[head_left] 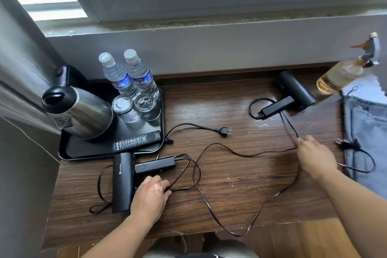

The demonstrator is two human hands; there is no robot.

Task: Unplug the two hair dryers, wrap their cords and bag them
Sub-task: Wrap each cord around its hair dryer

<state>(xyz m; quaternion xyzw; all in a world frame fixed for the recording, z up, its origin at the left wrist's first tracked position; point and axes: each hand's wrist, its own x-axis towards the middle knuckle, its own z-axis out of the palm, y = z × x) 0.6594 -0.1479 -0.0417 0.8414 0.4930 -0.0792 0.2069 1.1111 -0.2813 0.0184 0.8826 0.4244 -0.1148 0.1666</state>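
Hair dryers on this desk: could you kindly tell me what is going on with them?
A person is gathering the cords. The left hand sits by the near hair dryer, fingers curled over the near cord. The right hand pinches the far cord, which runs taut from the far hair dryer. One plug lies loose on the desk. Nothing is wrapped yet, and the grey bag lies at the right.

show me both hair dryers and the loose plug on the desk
near hair dryer [122, 182], head view, on its barrel
far hair dryer [295, 88], head view, on its barrel
loose plug [224, 131], head view, on the plug body
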